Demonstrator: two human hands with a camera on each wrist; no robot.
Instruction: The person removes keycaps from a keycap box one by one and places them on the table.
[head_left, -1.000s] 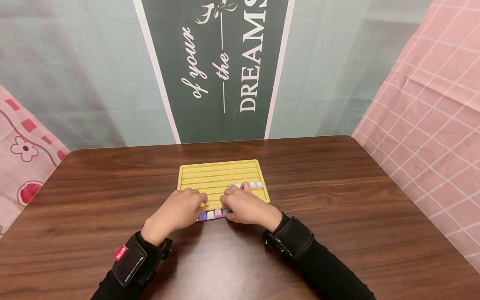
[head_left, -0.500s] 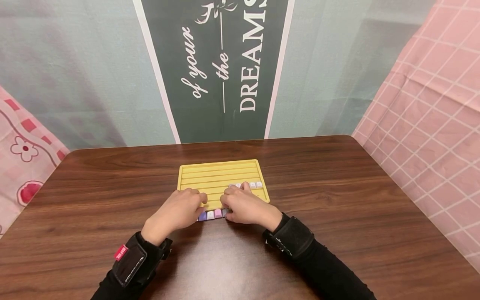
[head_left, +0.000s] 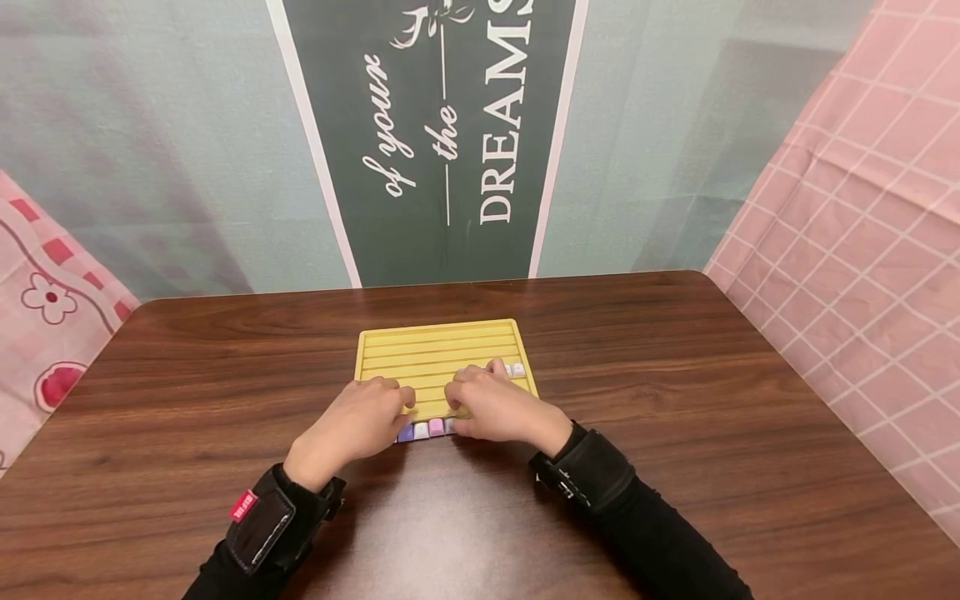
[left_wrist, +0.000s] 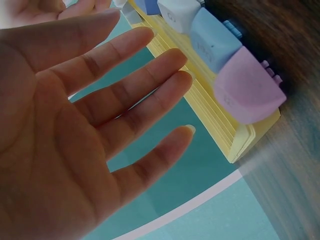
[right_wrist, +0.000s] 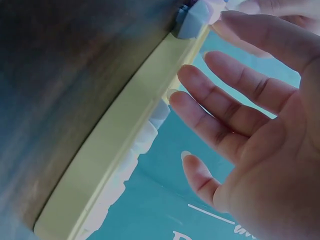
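A yellow ridged tray [head_left: 420, 346] lies on the table. Along its near edge runs a row of coloured keycaps, among them a purple one [head_left: 406, 433], a white one [head_left: 421, 431] and a pink one [head_left: 437, 427]. My left hand [head_left: 363, 417] is over the tray's left front corner, fingers loosely extended, with a blue keycap [left_wrist: 215, 42] close by in the left wrist view. My right hand [head_left: 498, 408] hovers over the right side, partly hiding a row of pale keycaps [head_left: 518, 369]. Its thumb tip is right at a grey-blue keycap [right_wrist: 192, 20]; its other fingers are spread and relaxed.
The brown wooden table [head_left: 637, 375] surrounds the tray. Behind it hangs a blue-green cloth with a dark lettered panel [head_left: 450, 250]. Pink patterned cloth [head_left: 862, 208] hangs at the right, and another pink cloth [head_left: 52, 308] at the left.
My right hand has shifted slightly to the right, and its fingers now cover more of the pale keycap row. My left hand and the tray look unchanged.
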